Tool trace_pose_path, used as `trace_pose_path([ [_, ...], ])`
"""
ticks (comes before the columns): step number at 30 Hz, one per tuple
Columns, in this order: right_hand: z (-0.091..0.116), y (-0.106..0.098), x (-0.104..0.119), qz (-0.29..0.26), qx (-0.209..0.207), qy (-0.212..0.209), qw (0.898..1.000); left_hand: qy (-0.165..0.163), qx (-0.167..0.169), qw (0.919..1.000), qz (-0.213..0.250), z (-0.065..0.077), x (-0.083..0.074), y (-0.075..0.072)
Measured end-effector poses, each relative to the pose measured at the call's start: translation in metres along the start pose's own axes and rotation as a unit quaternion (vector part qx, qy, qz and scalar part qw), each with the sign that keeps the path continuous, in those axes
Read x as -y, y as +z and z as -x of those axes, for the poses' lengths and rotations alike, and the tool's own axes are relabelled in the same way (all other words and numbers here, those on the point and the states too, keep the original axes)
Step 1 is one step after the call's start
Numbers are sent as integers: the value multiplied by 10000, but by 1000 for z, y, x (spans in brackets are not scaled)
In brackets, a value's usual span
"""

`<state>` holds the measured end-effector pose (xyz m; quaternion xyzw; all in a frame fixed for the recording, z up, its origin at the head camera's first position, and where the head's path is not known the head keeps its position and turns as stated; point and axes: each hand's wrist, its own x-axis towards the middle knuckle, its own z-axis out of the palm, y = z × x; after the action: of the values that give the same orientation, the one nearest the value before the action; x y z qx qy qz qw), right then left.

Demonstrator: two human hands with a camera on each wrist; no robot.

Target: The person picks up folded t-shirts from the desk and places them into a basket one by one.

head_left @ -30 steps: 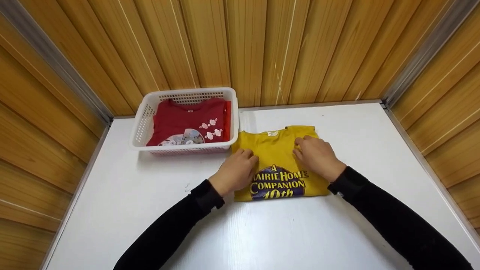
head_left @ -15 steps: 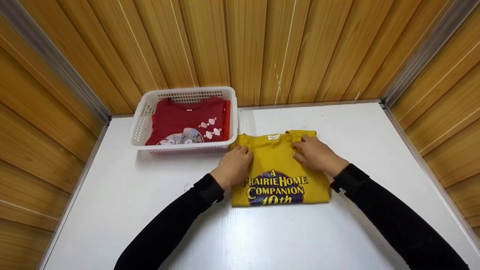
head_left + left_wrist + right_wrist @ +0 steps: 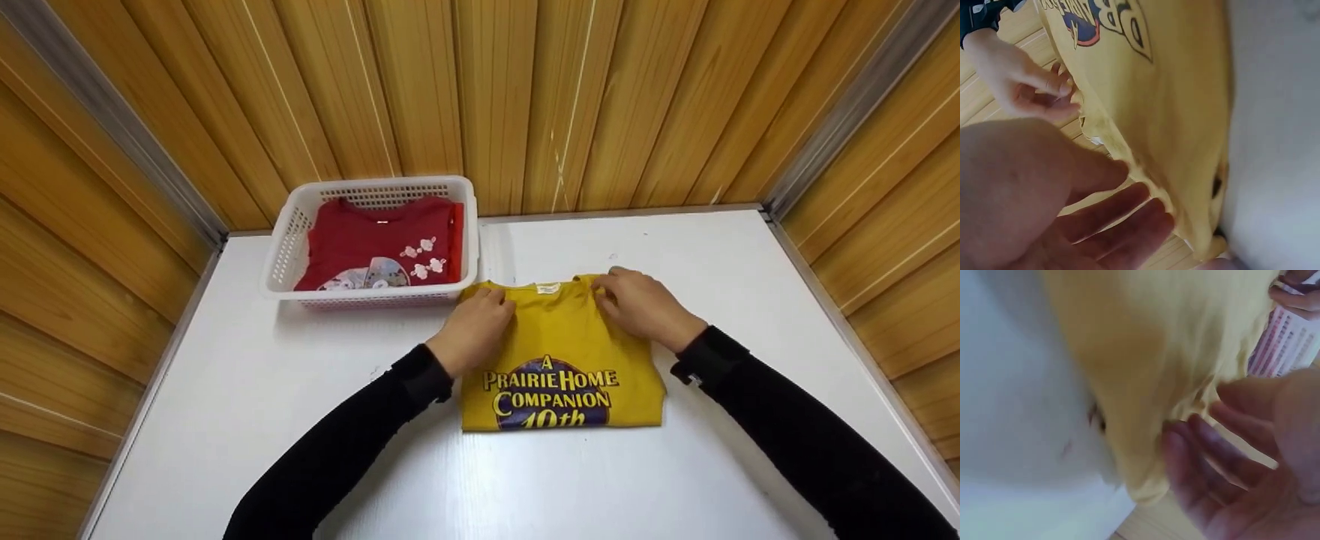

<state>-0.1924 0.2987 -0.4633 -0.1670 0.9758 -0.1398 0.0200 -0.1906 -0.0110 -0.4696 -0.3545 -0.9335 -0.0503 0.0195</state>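
A folded yellow T-shirt point(image 3: 559, 330) lies on the white table, its collar away from me and its "A Prairie Home Companion 10th" print facing up. At the shirt's far left shoulder, my left hand point(image 3: 476, 328) pinches the edge of the cloth. My right hand point(image 3: 646, 306) holds the far right shoulder with its fingertips. In the left wrist view, the thumb and fingers point(image 3: 1154, 216) meet the shirt's upper edge. The right wrist view has the fingertips point(image 3: 1176, 444) bunching the cloth slightly near the corner.
A white perforated basket point(image 3: 375, 295) stands at the back left, close beside the shirt's left corner. Inside it are a folded dark red shirt point(image 3: 360, 244) and a brighter red cloth point(image 3: 457, 240). Wood-patterned walls point(image 3: 495, 105) enclose the table point(image 3: 405, 480) at the back and sides.
The yellow T-shirt has slid toward me, its near edge now lower in the head view. Both hands are now at its far shoulder edges. The basket stays where it was.
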Motion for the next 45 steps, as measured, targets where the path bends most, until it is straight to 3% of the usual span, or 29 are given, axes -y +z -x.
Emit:
trace_pose_path([
  [3,-12,-7,-9,230,-285,-41,9993,42,-402,9986,-342,-16,0,0],
  [6,-23,-9,-17,267,-65,-95,9996,-188,-573,9953,-755,-27,2,3],
  [12,-36,-6,-26,-176,694,53,9974,-620,-401,9928,-939,-32,8,10],
  [15,-40,-10,-26,-210,728,131,9970,-588,-365,9906,-1181,-36,8,6],
  [23,-43,-21,-24,-289,982,341,9942,-466,117,9879,-1475,-49,8,-1],
  [28,-43,-17,-21,-272,939,465,9941,-436,53,9791,-1988,-49,7,3],
  [33,-33,-8,-24,-451,784,346,9953,-550,18,9761,-2104,-41,0,11],
  [35,-28,-7,-27,-578,689,289,9955,-572,12,9774,-2036,-38,-3,11],
  [38,-20,-11,-32,-680,538,282,9958,-594,-1,9859,-1564,-32,-8,4],
  [41,-14,-21,-33,-764,439,279,9957,-649,3,9951,-746,-25,-13,-13],
  [45,-8,-39,-32,-795,244,78,9965,-494,-66,9988,26,-15,-15,-38],
])
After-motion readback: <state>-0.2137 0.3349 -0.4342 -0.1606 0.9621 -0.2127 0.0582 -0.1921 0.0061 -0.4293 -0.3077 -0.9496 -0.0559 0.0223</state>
